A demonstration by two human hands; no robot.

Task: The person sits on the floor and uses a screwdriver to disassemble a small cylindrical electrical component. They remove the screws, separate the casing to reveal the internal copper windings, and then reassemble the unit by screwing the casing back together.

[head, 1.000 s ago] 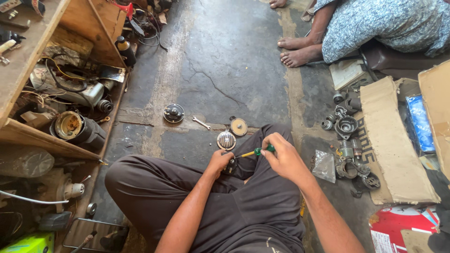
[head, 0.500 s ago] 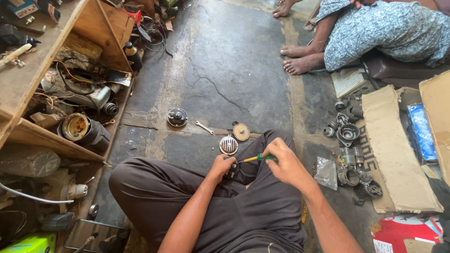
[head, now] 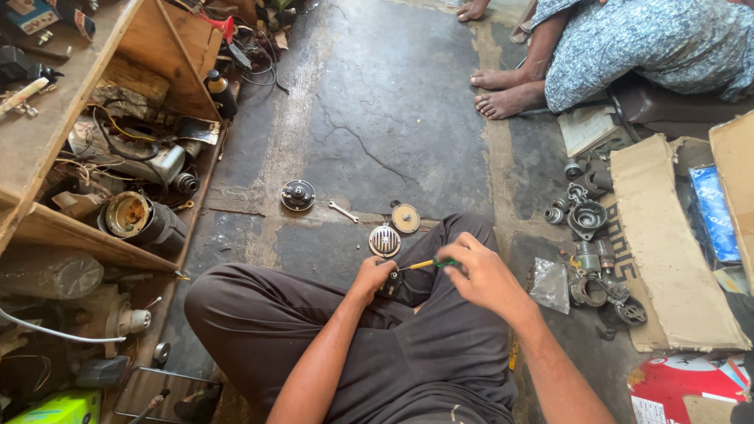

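Head view, looking down: a person is seated cross-legged on a cracked concrete floor (head: pixel 377 118). A small dark part (head: pixel 390 283) is clamped in the left hand (head: pixel 372 276), resting over the lap. A screwdriver (head: pixel 428 264) with a yellow and green handle is gripped in the closed fingers of the right hand (head: pixel 481 271), its tip laid against the dark part. Just ahead on the floor, a round slotted grille (head: pixel 385 240), a tan disc (head: pixel 406 217), a small spanner (head: pixel 342 210) and a dark round unit (head: pixel 298 195) are laid out. To the right, flattened brown cardboard (head: pixel 667 259) is spread, with grey metal parts (head: pixel 587 220) beside it and a clear plastic bag (head: pixel 550 284) nearby. A blue flat packet (head: pixel 715 212) is seen at the right edge, a red and white package (head: pixel 683 389) at the lower right, and a lime-green box (head: pixel 63 408) at the lower left. Wooden shelves (head: pixel 86 94) crowded with parts are seen on the left. Another person's bare feet (head: pixel 503 90) are seen at the top.
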